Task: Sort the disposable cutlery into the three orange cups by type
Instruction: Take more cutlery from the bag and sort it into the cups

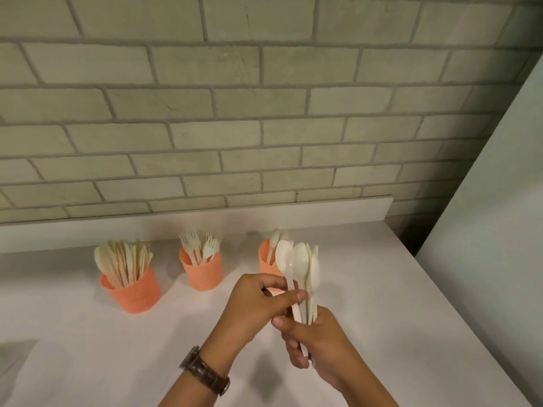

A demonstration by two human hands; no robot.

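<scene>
Gripping a bundle of pale spoons [299, 267] upright by the handles, the right hand [321, 343] has its fingers curled round them low down. The left hand [252, 304], at its 10 o'clock, pinches one spoon's handle between thumb and fingers. Just behind the bundle at 12 o'clock stands the spoon cup [264, 261], partly hidden. The fork cup [202, 274] stands at 11 o'clock and the knife cup [138, 295] at 10 o'clock, all on the white counter [382, 304].
</scene>
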